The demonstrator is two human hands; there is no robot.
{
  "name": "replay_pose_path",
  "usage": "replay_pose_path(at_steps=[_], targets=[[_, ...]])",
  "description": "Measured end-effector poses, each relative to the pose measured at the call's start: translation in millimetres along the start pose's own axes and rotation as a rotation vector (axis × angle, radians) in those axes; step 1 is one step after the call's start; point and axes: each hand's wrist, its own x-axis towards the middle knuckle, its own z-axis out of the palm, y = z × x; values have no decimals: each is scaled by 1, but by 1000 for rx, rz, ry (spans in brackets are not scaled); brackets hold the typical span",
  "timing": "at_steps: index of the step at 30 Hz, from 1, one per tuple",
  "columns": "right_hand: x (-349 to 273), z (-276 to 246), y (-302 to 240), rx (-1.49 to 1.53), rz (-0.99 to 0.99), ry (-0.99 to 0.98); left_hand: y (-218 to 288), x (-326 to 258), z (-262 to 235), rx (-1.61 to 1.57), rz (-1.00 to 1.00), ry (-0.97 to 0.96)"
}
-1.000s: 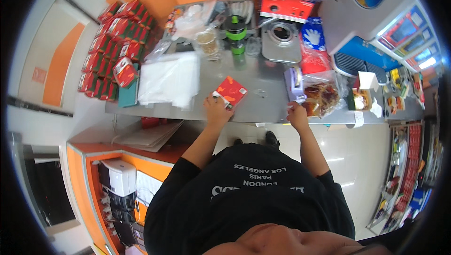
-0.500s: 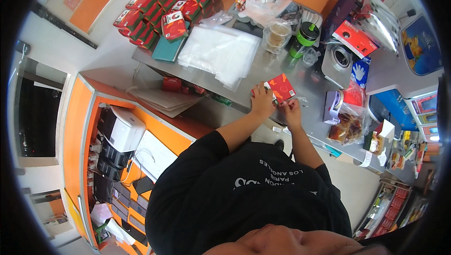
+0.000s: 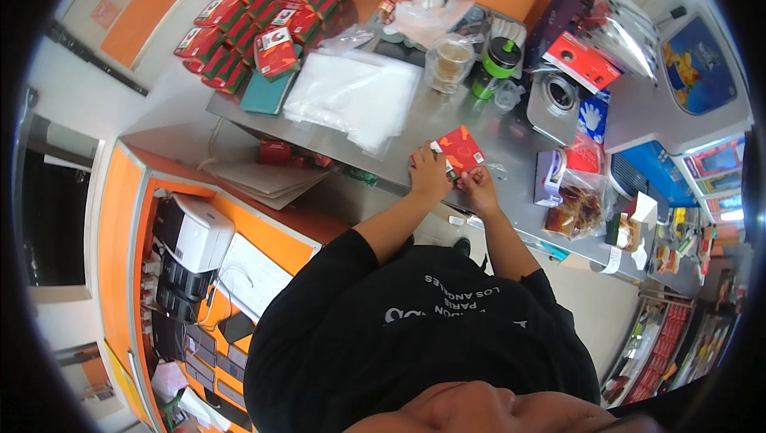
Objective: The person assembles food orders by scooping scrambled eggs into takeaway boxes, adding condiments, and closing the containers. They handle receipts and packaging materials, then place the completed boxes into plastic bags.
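A small red cardboard box (image 3: 461, 149) with orange patches and a green side is at the front edge of the metal table. My left hand (image 3: 431, 173) is closed around the box's left side, fingers over its top edge. At the near right corner, the fingers of my right hand (image 3: 478, 189) pinch the box's edge. My fingers cover part of its near side. Beyond my left hand lies a stack of clear plastic bags (image 3: 355, 98). Many like red and green boxes (image 3: 239, 22) are piled at the far left, one of them resting on a teal book (image 3: 267, 94).
Behind the box stand a green and black bottle (image 3: 501, 58) and a plastic-wrapped stack of round containers (image 3: 449, 64). To the right are a purple tape dispenser (image 3: 549, 177), a bag of brown food (image 3: 576, 211) and a metal scale (image 3: 554, 103). An orange counter holds a white printer (image 3: 201, 229).
The whole view has shifted slightly, so the scene sits farther left. Both hands keep their hold on the red box, with hardly any movement over the table.
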Motion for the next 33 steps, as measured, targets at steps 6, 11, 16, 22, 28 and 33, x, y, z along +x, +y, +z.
replay_pose_path(at_steps=[6,11,16,22,28,33], targets=[[7,-15,35,-52,-168,43,-11,10,22,-78,279,187],[-5,6,-1,-401,-78,115,-20,11,12,71,294,139],[5,-20,28,-1006,-419,269,3,11,2,133,255,25],[-63,-100,-2,-544,-462,-87,0,15,6,71,291,40],[-191,-268,-67,-268,-193,409,94,-5,-20,250,51,119],[-246,-461,-88,-211,-337,1169,209,-20,29,-342,521,247]])
